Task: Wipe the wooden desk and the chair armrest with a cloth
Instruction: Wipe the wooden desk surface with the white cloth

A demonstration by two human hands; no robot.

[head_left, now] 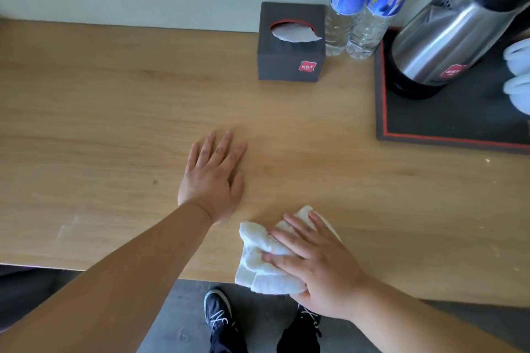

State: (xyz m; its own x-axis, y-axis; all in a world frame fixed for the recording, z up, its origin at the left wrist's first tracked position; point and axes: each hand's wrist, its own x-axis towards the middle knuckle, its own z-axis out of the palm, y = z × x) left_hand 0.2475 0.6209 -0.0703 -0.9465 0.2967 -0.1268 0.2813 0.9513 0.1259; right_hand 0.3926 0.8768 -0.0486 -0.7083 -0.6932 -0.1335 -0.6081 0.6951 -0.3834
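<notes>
The wooden desk (100,123) fills most of the view, its front edge running across the bottom. A crumpled white cloth (258,261) lies at that front edge, partly hanging over it. My right hand (315,269) presses down on the cloth with fingers spread over it. My left hand (212,178) rests flat on the bare desk, palm down, fingers apart, just left of and beyond the cloth. No chair armrest can be made out.
A dark tissue box (291,46) stands at the back, two water bottles (358,6) beside it. A steel kettle (447,34) sits on a dark red-lined tray (447,123) at the right with white cups (519,77). My shoes (218,312) show below.
</notes>
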